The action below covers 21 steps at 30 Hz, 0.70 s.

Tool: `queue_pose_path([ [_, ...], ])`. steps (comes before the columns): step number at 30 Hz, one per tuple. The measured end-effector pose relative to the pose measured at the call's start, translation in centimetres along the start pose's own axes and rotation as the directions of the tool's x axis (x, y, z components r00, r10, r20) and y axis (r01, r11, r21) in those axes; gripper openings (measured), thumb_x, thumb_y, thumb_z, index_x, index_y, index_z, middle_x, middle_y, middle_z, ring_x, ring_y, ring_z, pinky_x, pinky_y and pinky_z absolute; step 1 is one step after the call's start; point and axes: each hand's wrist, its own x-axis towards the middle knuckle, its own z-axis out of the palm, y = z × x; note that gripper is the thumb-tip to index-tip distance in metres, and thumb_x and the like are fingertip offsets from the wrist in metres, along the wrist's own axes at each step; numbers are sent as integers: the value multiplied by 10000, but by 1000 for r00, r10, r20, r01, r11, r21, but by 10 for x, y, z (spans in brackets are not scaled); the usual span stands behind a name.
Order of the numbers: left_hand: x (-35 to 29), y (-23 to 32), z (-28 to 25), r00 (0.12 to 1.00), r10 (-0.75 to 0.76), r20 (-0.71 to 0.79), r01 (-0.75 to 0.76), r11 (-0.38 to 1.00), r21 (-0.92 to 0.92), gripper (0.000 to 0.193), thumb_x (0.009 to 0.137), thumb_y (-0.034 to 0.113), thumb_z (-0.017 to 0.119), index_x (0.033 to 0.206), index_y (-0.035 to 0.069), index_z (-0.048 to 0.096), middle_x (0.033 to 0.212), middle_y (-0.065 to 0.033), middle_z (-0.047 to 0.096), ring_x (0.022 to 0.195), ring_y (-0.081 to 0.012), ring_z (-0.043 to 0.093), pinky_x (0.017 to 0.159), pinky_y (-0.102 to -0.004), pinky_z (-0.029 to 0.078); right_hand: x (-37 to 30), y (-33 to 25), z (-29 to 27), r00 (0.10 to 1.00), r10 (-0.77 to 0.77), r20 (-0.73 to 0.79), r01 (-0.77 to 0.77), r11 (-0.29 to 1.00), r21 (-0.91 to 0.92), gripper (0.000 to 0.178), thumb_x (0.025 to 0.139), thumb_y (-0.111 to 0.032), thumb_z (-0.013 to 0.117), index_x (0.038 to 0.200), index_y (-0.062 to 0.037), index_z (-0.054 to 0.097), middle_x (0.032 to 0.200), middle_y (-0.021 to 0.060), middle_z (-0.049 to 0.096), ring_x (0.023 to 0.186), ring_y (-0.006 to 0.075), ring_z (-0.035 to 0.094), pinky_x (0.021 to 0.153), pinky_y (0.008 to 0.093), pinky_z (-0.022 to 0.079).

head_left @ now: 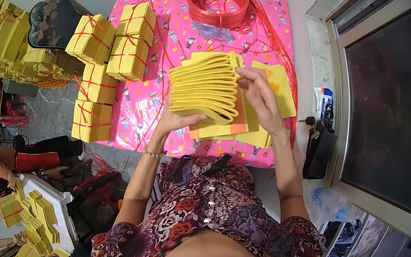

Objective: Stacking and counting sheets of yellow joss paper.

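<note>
A thick stack of folded yellow paper [204,85] stands in front of me, its rounded folds fanned toward the right. My left hand [177,120] grips it from the lower left, with the thumb along the near side. My right hand [263,99] is at the stack's right edge, fingers stretched and apart. Its fingertips are close to the upper folds; whether they touch I cannot tell. Flat yellow sheets with orange patches [280,94] lie under and to the right of the stack.
Yellow paper bundles tied with red strips [92,121] line the table's left side. A red strapping coil [217,4] sits at the back, its loose strands trailing down the right side of the pink tablecloth [132,117]. A chair [56,19] and more yellow bundles [9,43] stand left; a window [392,104] is right.
</note>
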Motion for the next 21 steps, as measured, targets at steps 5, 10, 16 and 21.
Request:
queue_pose_path([
  [5,-12,-4,-5,996,-85,-28,84,995,-62,601,678,60,838,1193,-30,540,1094,-114,642,1014,-202,624,874,-334,521,6,12,3,994,7,-106,-21,992,-127,292,968,-181,541,1209,-18,558,1097,55,514,1028,130,512,925,280,412],
  [10,-21,6,3,982,-48,-184,-6,959,-282,614,701,187,833,1202,-19,544,1081,-118,637,990,-213,625,872,-340,516,0,-7,21,977,-55,-207,25,989,-145,387,904,-246,652,1206,-22,559,1127,83,504,1071,171,507,968,313,398],
  [16,-34,11,15,972,-185,-142,86,852,-516,758,702,205,820,1317,-17,436,1182,-133,592,1073,-250,602,915,-351,500,-11,-8,27,998,61,4,-56,928,-369,810,798,-381,748,1405,-22,350,1365,126,393,1298,255,384,1068,404,345],
  [21,-49,11,14,963,-252,-100,159,822,-547,773,714,189,811,1340,-20,410,1202,-146,582,1091,-257,596,936,-353,490,-21,-7,37,941,332,60,-322,938,-128,919,803,-321,697,1492,-38,158,1391,199,362,1293,314,393,1067,428,347],
])
